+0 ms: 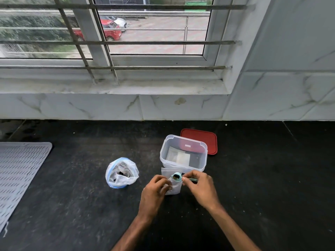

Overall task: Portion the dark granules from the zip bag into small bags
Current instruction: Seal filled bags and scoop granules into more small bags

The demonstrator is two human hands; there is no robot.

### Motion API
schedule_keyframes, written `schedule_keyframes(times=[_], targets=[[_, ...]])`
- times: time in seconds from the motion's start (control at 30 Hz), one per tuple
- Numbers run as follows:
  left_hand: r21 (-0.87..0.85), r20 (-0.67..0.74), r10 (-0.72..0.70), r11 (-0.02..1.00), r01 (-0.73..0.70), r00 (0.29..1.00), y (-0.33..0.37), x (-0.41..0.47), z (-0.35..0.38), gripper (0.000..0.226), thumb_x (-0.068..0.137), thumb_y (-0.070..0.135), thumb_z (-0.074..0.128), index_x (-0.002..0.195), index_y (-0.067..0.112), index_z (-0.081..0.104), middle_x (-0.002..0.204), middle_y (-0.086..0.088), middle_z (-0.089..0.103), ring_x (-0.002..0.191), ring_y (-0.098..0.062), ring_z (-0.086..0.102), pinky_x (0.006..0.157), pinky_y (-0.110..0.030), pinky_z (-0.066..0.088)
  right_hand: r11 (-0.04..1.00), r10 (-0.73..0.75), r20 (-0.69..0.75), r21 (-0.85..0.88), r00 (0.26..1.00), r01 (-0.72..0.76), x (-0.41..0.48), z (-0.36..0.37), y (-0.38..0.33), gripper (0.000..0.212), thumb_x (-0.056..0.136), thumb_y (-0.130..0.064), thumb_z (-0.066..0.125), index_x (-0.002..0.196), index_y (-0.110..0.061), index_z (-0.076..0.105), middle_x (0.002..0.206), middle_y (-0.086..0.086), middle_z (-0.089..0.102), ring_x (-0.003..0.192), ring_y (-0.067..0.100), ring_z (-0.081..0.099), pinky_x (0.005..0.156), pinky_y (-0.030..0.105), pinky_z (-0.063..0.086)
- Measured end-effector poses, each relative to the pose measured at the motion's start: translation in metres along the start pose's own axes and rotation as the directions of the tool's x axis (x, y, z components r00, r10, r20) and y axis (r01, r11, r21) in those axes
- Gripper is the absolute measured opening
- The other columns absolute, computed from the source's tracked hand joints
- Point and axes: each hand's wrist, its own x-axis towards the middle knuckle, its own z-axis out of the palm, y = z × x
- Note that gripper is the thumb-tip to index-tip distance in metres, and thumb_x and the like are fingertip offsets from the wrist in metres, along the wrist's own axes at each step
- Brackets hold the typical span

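Left hand (155,189) fingers pinch the small bag (175,190) open; right hand (199,185) fingers pinch a loaded spoon (176,177) over it. Portioning appears unfinished: the zip bag (126,180), leftward, holds granules (121,173).

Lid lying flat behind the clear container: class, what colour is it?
The lid is red; it shows plainly in the head view.

Home kitchen: black stone counter (72,178), marble-tiled wall (272,98), barred window (126,33), drying mat (18,169).
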Motion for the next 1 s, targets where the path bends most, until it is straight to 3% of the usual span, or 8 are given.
schedule_keyframes(times=[0.17, 0.27, 0.53, 0.67, 0.87, 1.0], targets=[[-0.079, -0.024, 0.058, 0.995, -0.060, 0.998, -0.004, 0.000, -0.001, 0.018, 0.081, 0.000, 0.075, 0.088, 0.018, 0.075, 0.103, 0.008, 0.065, 0.095, -0.003, 0.066, 0.077, -0.015, 0.055, 0.970, -0.110, 0.035, -0.215, 0.993, 0.115, -0.003, 0.004, 0.001, 0.019, 0.083, -0.031, 0.078, 0.102, -0.032, 0.072, 0.104, -0.016, 0.072, 0.097, -0.001, 0.064, 0.084, 0.022, 0.056], [-0.095, -0.044, 0.060, 0.993, -0.064, 0.997, -0.006, -0.002, -0.001, 0.023, 0.080, -0.004, 0.074, 0.087, 0.018, 0.074, 0.104, 0.010, 0.064, 0.098, -0.003, 0.065, 0.078, -0.015, 0.055, 0.946, -0.157, -0.014, -0.287, 0.987, 0.147, -0.006, 0.008, -0.002, 0.021, 0.083, -0.031, 0.078, 0.104, -0.032, 0.072, 0.105, -0.017, 0.071, 0.097, 0.000, 0.063, 0.084, 0.022, 0.055], [-0.112, -0.065, 0.065, 0.991, -0.072, 0.996, -0.009, -0.006, -0.003, 0.026, 0.079, -0.007, 0.072, 0.083, 0.018, 0.072, 0.106, 0.014, 0.063, 0.098, -0.004, 0.065, 0.078, -0.019, 0.056, 0.974, -0.106, -0.042, -0.203, 0.993, 0.096, -0.007, 0.009, -0.008, 0.015, 0.084, -0.030, 0.077, 0.098, -0.033, 0.074, 0.098, -0.020, 0.073, 0.091, -0.002, 0.066, 0.083, 0.026, 0.058], [-0.088, -0.060, 0.061, 0.994, -0.066, 0.996, -0.015, -0.006, -0.004, 0.022, 0.082, 0.002, 0.073, 0.080, 0.024, 0.070, 0.113, 0.015, 0.060, 0.101, -0.002, 0.064, 0.081, -0.020, 0.054, 0.999, -0.021, -0.115, 0.031, 0.993, 0.025, -0.004, 0.003, -0.009, 0.006, 0.085, -0.024, 0.077, 0.089, -0.028, 0.076, 0.084, -0.019, 0.074, 0.082, -0.006, 0.067, 0.073, 0.013, 0.053], [-0.104, 0.025, 0.036, 0.994, -0.033, 0.999, -0.022, -0.009, -0.008, 0.022, 0.080, 0.011, 0.077, 0.089, 0.028, 0.067, 0.125, 0.022, 0.053, 0.110, -0.002, 0.061, 0.082, -0.026, 0.057, 0.906, 0.178, -0.036, 0.397, 0.983, -0.150, -0.013, 0.004, -0.003, 0.006, 0.093, -0.015, 0.067, 0.094, -0.020, 0.070, 0.079, -0.002, 0.076, 0.069, 0.011, 0.066, 0.061, 0.026, 0.051], [-0.136, 0.049, 0.015, 0.991, -0.008, 0.999, -0.021, -0.006, -0.015, 0.040, 0.079, 0.009, 0.078, 0.108, 0.032, 0.063, 0.131, 0.023, 0.048, 0.110, 0.000, 0.060, 0.082, -0.023, 0.058, 0.884, 0.176, -0.012, 0.442, 0.984, -0.152, -0.019, 0.010, -0.009, 0.006, 0.092, -0.016, 0.067, 0.097, -0.019, 0.070, 0.081, 0.000, 0.076, 0.070, 0.012, 0.068, 0.062, 0.025, 0.053]])
